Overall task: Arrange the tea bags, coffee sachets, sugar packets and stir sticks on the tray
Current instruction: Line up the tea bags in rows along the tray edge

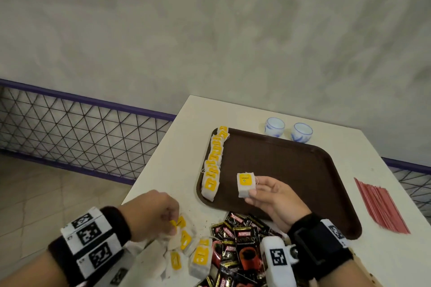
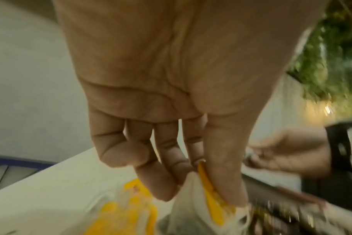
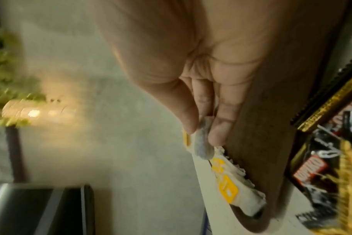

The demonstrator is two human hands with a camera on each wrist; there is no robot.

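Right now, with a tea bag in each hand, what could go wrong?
The right hand pinches its tea bag only by the bottom edge above the tray, so it might slip or land crooked beside the row of tea bags. The left hand pulls a bag from the loose pile near the table edge; tangled strings could drag neighbours off.

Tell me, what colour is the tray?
The tray is dark brown all over, with no pattern. The head view shows it best.
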